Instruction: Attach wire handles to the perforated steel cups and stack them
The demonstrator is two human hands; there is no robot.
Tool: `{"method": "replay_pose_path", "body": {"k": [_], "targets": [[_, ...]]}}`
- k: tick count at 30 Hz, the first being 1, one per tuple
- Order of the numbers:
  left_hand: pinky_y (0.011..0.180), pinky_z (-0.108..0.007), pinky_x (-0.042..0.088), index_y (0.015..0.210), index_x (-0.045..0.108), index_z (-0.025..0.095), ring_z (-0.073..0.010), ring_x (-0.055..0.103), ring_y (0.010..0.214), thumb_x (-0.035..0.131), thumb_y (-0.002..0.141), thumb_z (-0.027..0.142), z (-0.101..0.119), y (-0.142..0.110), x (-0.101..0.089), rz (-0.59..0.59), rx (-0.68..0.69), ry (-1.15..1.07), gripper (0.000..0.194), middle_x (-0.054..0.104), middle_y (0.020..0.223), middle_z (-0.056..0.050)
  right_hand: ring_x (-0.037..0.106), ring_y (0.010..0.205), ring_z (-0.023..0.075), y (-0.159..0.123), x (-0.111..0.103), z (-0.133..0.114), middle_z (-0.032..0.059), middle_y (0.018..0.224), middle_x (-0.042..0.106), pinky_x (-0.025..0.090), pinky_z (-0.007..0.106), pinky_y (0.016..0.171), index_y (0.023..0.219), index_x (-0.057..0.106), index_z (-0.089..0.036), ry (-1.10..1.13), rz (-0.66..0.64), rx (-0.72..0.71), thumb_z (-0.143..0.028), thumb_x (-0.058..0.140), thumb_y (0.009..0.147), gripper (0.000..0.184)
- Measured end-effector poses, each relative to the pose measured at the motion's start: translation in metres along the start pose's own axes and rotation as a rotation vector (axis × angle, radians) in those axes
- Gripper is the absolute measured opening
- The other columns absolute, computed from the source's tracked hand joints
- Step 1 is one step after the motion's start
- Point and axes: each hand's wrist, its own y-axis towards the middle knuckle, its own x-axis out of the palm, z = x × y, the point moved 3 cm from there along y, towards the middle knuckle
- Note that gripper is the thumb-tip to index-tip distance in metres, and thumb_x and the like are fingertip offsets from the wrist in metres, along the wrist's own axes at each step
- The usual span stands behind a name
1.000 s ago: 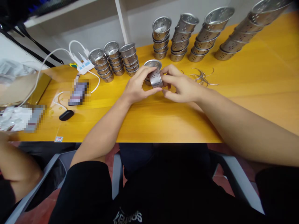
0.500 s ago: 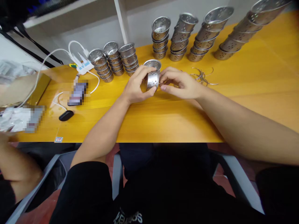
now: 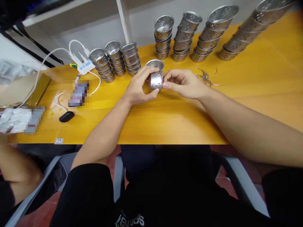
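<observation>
Held on its side in my left hand (image 3: 139,86) is a small perforated metal cup (image 3: 156,80), thumb below and fingers over the top. My right hand (image 3: 181,82) is at the cup's right end, thumb and forefinger pinched together against it. Whatever lies between those fingertips is too small to make out. Just behind the held cup stands another perforated metal cup (image 3: 158,64), partly hidden by my left fingers. Beyond my right wrist lies a loose heap of thin curved metal wires (image 3: 205,76).
Stacks of perforated cups (image 3: 163,37) line the back, shorter stacks (image 3: 109,61) to the left. A white power strip (image 3: 85,66) with cables, a blurred phone (image 3: 79,94) and a black oval object (image 3: 66,116) lie left. Another person's arm (image 3: 19,164) shows at far left.
My right fingers have closed in on the cup's end, the thumb moving slightly up and right. My left hand keeps its hold on the cup, nearly unmoved.
</observation>
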Motion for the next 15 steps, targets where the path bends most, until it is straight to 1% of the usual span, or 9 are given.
{"method": "replay_pose_path", "body": {"k": [2,4,7,12,15], "targets": [[0.130,-0.058,0.075,0.159,0.081,0.036,-0.0389,0.087,0.147,0.101,0.102,0.078,0.0019,0.0006,0.0000,-0.011,-0.021,0.003,0.074,0.088,0.154,-0.009,0.079,0.096,0.0349,0.0006,-0.0003,-0.0017,0.0091,0.114,0.092,0.073,0.061,0.098,0.094,0.090,-0.035,0.013,-0.021,0.005,-0.093,0.119,0.081,0.067],[0.130,-0.059,0.075,0.156,0.083,0.036,-0.0394,0.087,0.148,0.105,0.100,0.077,0.0028,0.0011,0.0001,-0.016,-0.072,0.001,0.073,0.088,0.152,-0.008,0.082,0.100,0.0367,0.0006,-0.0009,-0.0032,0.0096,0.116,0.093,0.075,0.062,0.101,0.095,0.090,-0.034,0.011,-0.036,0.013,-0.093,0.120,0.080,0.068],[0.128,-0.059,0.076,0.150,0.085,0.035,-0.0394,0.087,0.146,0.108,0.098,0.078,0.0033,0.0014,0.0002,0.005,-0.121,-0.013,0.071,0.088,0.146,-0.008,0.084,0.101,0.0380,-0.0005,-0.0023,-0.0048,0.0099,0.113,0.092,0.076,0.063,0.101,0.096,0.089,-0.034,-0.014,-0.037,0.022,-0.093,0.120,0.080,0.069],[0.129,-0.060,0.076,0.152,0.084,0.036,-0.0385,0.088,0.145,0.107,0.100,0.074,0.0058,0.0011,0.0015,0.038,-0.040,-0.032,0.069,0.088,0.145,-0.007,0.082,0.095,0.0355,-0.0019,-0.0030,-0.0053,0.0084,0.108,0.090,0.076,0.060,0.094,0.095,0.089,-0.034,0.010,-0.026,0.029,-0.090,0.122,0.079,0.067],[0.129,-0.061,0.076,0.150,0.085,0.036,-0.0389,0.089,0.144,0.106,0.099,0.080,0.0070,0.0012,0.0013,0.063,-0.035,-0.041,0.070,0.088,0.143,-0.007,0.082,0.094,0.0332,-0.0009,-0.0028,-0.0057,0.0085,0.110,0.090,0.077,0.057,0.094,0.094,0.091,-0.034,0.048,-0.028,0.018,-0.083,0.126,0.079,0.062]]}}
